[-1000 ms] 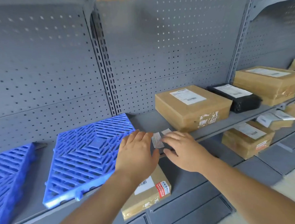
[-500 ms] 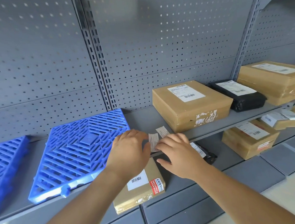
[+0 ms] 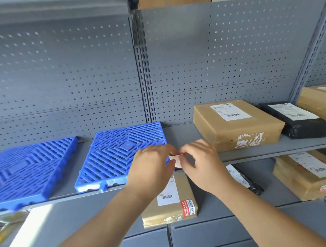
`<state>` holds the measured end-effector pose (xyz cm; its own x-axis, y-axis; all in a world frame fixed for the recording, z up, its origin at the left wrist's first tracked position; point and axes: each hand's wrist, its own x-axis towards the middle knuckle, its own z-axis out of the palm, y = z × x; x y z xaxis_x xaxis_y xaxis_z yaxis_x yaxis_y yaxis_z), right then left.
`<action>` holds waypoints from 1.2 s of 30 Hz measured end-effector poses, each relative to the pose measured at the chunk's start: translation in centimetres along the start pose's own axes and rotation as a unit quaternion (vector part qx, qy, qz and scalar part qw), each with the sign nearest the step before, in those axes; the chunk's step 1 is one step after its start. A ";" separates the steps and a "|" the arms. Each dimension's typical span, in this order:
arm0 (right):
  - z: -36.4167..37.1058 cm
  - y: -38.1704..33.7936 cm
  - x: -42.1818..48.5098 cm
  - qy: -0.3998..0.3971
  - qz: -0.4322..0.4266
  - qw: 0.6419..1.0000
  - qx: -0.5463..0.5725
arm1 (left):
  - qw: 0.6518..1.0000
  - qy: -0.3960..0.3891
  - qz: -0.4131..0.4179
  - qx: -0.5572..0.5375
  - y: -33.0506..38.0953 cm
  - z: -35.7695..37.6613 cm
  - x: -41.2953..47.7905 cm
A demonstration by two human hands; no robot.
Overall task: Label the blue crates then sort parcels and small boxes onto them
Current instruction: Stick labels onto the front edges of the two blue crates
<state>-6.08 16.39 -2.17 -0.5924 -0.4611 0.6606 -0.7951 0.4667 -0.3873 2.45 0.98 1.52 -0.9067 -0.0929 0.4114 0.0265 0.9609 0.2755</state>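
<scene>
Up at the shelf edge, left hand and right hand both pinch a small white label, fingers curled onto it. Blue crate sits just left of the fingers, cardboard parcel off to their right.

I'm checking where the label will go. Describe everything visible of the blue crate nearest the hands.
The blue crate is a flat square plastic grid of slanted slats around a small solid centre, with tabs on its front edge. It lies flat on the grey shelf, apart from a second crate on its left. The left hand, pinching a small label, hides its front right corner.
</scene>
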 end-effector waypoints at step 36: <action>27.7 -36.1 8.1 -0.090 -0.100 0.991 0.022 | 0.981 0.174 -0.060 0.060 -39.7 -21.1 -19.1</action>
<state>14.20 -25.12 -0.66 -0.4338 -0.6698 0.6026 -0.9010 0.3217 -0.2910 27.63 -40.92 1.07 -0.7008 -0.2699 0.6603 -0.1404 0.9597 0.2433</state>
